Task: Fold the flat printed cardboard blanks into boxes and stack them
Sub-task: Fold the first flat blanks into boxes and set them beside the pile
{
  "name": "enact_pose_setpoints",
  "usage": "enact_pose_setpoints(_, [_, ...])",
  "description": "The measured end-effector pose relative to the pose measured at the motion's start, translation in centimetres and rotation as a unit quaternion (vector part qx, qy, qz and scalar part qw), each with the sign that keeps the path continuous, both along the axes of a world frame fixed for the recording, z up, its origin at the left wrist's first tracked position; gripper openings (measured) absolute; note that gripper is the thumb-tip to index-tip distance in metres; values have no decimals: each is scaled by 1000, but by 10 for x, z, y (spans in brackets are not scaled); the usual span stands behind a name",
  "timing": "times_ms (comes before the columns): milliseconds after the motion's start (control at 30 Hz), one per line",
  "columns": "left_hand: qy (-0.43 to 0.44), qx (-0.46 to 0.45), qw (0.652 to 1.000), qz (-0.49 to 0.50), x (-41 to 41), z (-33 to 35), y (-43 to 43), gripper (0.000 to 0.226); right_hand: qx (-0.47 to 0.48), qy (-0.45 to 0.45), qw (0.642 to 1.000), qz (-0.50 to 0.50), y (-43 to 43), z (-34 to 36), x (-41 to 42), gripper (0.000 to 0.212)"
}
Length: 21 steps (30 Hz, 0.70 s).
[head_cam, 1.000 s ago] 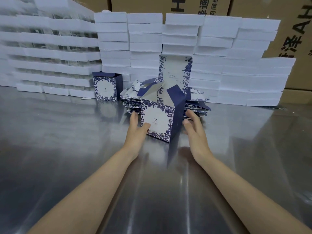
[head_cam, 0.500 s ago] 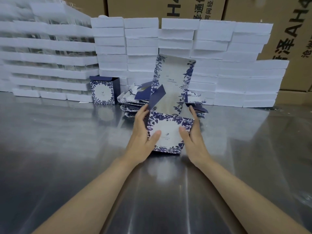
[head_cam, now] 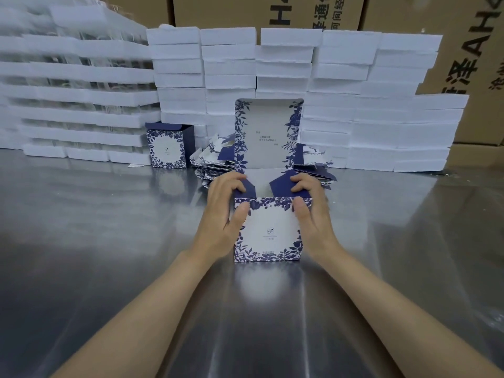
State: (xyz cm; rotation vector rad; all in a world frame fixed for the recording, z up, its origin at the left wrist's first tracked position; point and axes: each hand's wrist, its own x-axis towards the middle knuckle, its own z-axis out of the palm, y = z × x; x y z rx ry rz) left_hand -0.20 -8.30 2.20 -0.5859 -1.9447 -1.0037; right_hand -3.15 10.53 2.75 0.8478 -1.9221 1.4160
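Left hand point(head_cam: 222, 214) and right hand point(head_cam: 309, 211) gripping the box point(head_cam: 268, 230) by its sides, fingers curled over navy side flaps, lid upright, box interior hidden, lid text illegible

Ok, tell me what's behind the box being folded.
Behind the box, its tall lid stands upright. A pile of flat blanks shows either side of it, white foam blocks beyond. The lid covers the pile's middle.

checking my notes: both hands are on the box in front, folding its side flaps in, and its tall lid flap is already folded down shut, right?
Not quite. The head view shows the lid flap standing upright, not folded down. Both the left hand and right hand hold the box, pressing its side flaps inward.
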Motion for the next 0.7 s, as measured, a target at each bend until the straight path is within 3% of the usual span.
enact_pose_setpoints(100, [0,32,999,-43,-1,4,5,14,13,13,1000,-5,1,-1,2,14])
enact_pose_setpoints(233, [-15,89,995,-37,-6,10,5,19,36,16,999,3,4,1,2,19])
enact_pose_setpoints(333, [-86,219,970,-61,-8,21,7,33,-46,-124,989,64,-1,17,2,24])
enact_pose_setpoints(433, [-70,171,981,-51,-3,26,6,29,-135,-219,960,111,1,34,3,35])
enact_pose_setpoints(500, [-83,165,981,-66,-2,28,1,26,-139,-243,954,110,6,40,2,15])
enact_pose_setpoints(533, [-98,176,976,-81,-1,29,0,22,-142,-260,949,111,7,42,1,18])
enact_pose_setpoints(600, [-129,223,959,-121,3,32,1,17,-150,-309,932,113,8,44,0,46])
enact_pose_setpoints(700, [-148,352,914,-138,8,40,12,51,-136,-370,913,103,5,48,-2,55])
